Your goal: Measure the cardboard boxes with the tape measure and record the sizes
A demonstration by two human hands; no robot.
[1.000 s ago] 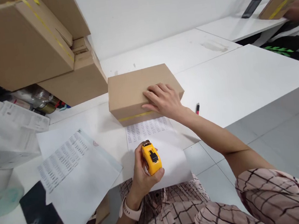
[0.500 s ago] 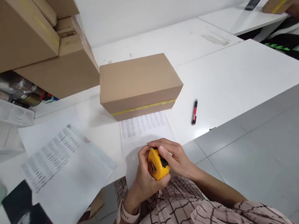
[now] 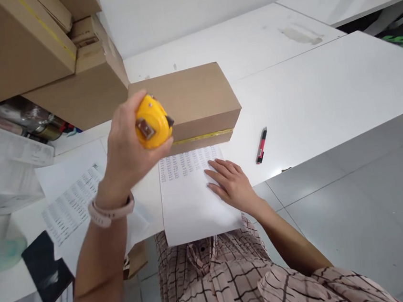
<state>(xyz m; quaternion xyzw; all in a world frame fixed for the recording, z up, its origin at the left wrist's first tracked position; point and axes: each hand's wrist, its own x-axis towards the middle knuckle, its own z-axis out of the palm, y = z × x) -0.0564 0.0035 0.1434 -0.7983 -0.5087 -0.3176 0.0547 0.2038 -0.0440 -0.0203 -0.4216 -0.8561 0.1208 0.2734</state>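
Note:
My left hand (image 3: 129, 144) is raised above the table with its fingers closed round a yellow tape measure (image 3: 151, 122), held in front of a brown cardboard box (image 3: 196, 98) with a yellow tape strip along its front. My right hand (image 3: 232, 184) lies flat, fingers spread, on a printed sheet of paper (image 3: 192, 195) that hangs over the table's near edge, just in front of the box. A pink watch band circles my left wrist.
A red and black pen (image 3: 261, 145) lies right of the box on the white table (image 3: 325, 94). Larger cardboard boxes (image 3: 33, 58) are stacked at the back left. More printed papers (image 3: 70, 203) and a black card (image 3: 46, 270) lie at the left.
My left hand has lifted the tape measure from near my lap up in front of the box. My right hand let go of it and came down flat on the paper.

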